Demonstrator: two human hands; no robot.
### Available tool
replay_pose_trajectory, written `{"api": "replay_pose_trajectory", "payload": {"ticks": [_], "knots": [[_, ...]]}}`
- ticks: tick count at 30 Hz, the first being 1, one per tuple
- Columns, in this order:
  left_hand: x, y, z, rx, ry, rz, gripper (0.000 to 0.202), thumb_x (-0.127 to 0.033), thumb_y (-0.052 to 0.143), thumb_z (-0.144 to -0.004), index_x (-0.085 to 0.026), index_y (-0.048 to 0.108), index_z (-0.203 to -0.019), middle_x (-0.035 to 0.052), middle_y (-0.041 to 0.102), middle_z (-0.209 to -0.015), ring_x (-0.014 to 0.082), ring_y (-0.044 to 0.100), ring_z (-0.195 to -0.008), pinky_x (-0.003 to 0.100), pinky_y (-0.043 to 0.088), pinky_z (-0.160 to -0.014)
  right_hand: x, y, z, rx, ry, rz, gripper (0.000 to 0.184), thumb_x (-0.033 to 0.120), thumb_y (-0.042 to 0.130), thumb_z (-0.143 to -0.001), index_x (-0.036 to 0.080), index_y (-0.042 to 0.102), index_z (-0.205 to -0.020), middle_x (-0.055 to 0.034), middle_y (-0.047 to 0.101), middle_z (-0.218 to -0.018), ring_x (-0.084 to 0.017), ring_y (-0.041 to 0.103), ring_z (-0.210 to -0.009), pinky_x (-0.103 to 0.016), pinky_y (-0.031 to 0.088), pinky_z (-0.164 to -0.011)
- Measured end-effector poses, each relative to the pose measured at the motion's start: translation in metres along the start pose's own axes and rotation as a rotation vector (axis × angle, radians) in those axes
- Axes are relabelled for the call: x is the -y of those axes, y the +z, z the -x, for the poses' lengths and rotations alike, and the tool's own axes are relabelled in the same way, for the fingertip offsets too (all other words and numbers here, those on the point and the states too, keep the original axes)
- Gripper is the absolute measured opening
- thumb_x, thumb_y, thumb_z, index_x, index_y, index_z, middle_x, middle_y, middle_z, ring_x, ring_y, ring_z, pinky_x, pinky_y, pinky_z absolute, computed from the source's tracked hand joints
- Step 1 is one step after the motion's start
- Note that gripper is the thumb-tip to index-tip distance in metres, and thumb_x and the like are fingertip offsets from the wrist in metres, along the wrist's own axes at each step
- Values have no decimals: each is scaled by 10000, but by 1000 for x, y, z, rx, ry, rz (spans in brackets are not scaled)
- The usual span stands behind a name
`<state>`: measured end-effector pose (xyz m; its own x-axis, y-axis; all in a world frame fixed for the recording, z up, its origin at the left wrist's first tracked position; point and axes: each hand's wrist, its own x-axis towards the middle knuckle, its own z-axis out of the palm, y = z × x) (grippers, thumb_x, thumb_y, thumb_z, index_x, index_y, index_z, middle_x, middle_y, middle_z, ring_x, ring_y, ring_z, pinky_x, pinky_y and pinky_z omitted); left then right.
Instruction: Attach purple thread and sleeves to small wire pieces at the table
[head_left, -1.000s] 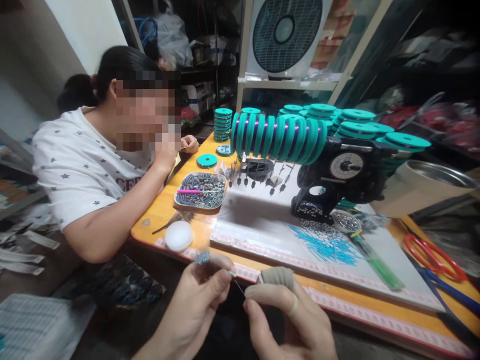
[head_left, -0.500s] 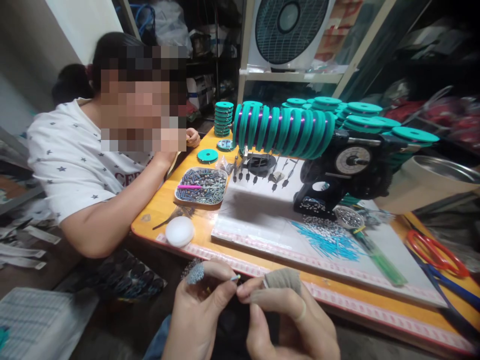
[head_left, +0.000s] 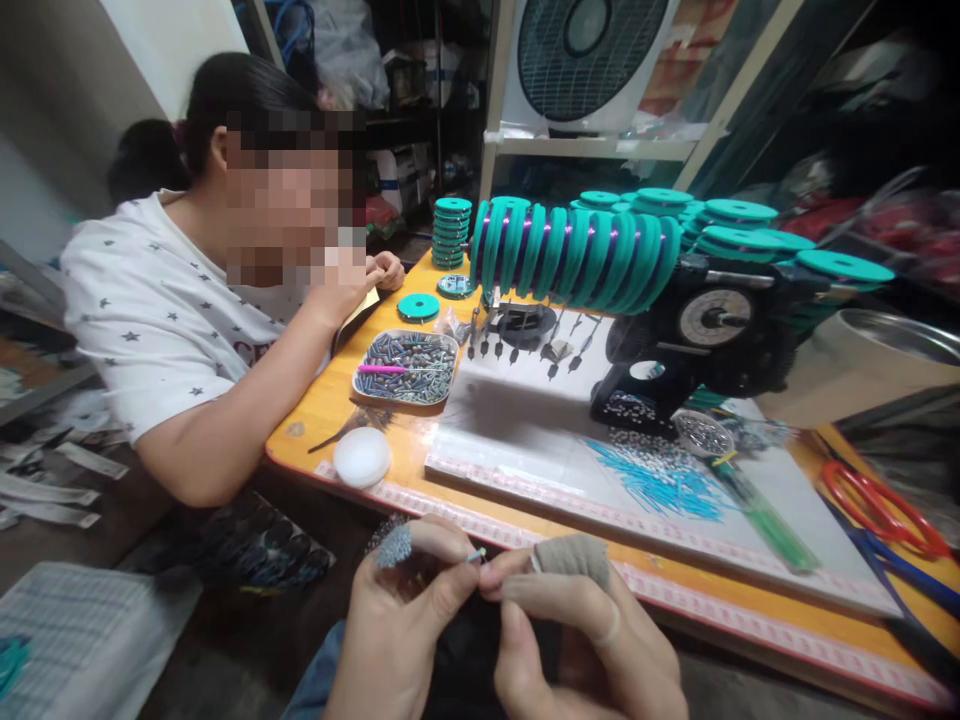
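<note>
In front of the table edge, my left hand (head_left: 409,620) pinches a small piece with a light blue end (head_left: 478,555) between thumb and index finger. A bundle of thin pieces with blue-grey tips (head_left: 394,547) pokes out behind that hand's index finger. My right hand (head_left: 585,630) is closed, its fingertips meeting the left fingertips at the small piece. A dark speck shows there, too small to name. Grey wrap covers one right finger, and pale covers sit on other fingers. On the white board (head_left: 517,440) beyond lies a heap of thin blue sticks (head_left: 660,480).
A black winding machine (head_left: 712,320) carries a row of teal spools (head_left: 574,255). A tray of small metal parts (head_left: 409,368), a white round lid (head_left: 361,458), a green-handled tool (head_left: 776,530) and red-handled scissors (head_left: 885,510) lie around. Another person (head_left: 187,330) leans on the table's left side.
My hands stay together at the small piece, with slight finger movement. The view has shifted a little, and the other person's hands have come closer together.
</note>
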<state>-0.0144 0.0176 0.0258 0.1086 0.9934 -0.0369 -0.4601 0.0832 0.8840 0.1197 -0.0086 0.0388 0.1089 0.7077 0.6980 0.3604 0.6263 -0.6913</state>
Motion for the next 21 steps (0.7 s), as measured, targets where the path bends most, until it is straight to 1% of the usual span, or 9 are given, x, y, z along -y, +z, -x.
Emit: {"api": "replay_pose_trajectory", "payload": {"ticks": [5,8,10,11,13,16,18,20,21], "knots": [[-3,4,0,19,-20,47,159,-218,844,-800,-176,707,-731,-20,642,-735,85,617,-721,130,510,-694,1,1,0,-12,23,-13,268,-39,568,-872,183,658,-993,-31,648,-951,-163,657,-836,-254,552,-737],[-4,7,1,49,-39,85,174,-224,848,-799,-165,702,-724,-16,656,-730,78,636,-721,110,507,-690,0,1,0,-11,25,2,252,-21,577,-882,189,660,-995,-25,648,-937,-157,653,-824,-246,544,-725],[-3,6,2,71,-2,41,153,-213,829,-818,-176,708,-733,-19,658,-740,77,644,-731,110,519,-712,-1,0,1,-2,31,15,239,-15,583,-894,189,657,-994,-23,639,-925,-151,641,-801,-240,536,-704],[-2,5,2,79,41,-4,128,-199,813,-832,-187,716,-749,-20,662,-756,81,650,-744,117,529,-726,-2,-1,2,10,36,21,229,-10,589,-904,188,656,-999,-22,632,-915,-148,633,-789,-236,531,-693],[-1,2,2,88,170,-111,99,-151,774,-854,-217,728,-796,-22,674,-802,93,663,-774,137,551,-743,-6,-4,3,55,53,42,216,3,610,-936,187,662,-1036,-20,619,-908,-145,622,-782,-229,524,-684],[-3,-2,0,104,369,-292,173,-64,728,-854,-236,721,-841,-20,699,-845,109,684,-786,151,559,-723,-11,-10,3,129,84,42,219,43,638,-983,202,675,-1129,-15,631,-944,-144,634,-821,-212,525,-712],[-5,-2,-1,118,486,-400,211,-20,720,-833,-229,709,-856,-18,707,-848,110,688,-770,149,551,-709,-12,-14,2,165,117,9,218,75,641,-1001,230,684,-1147,0,653,-974,-139,647,-846,-203,527,-738],[-5,-1,-1,162,566,-460,228,-2,708,-829,-224,707,-879,-11,710,-852,110,689,-764,149,544,-715,-11,-17,-1,194,152,-12,203,96,640,-1004,256,693,-1117,22,665,-959,-133,651,-825,-201,520,-723],[-4,-1,0,171,568,-445,207,-22,706,-842,-224,709,-885,-3,705,-860,113,687,-782,149,541,-722,-10,-18,-2,200,162,-9,196,101,640,-1002,263,694,-1098,29,667,-944,-132,650,-806,-202,515,-707]]}}
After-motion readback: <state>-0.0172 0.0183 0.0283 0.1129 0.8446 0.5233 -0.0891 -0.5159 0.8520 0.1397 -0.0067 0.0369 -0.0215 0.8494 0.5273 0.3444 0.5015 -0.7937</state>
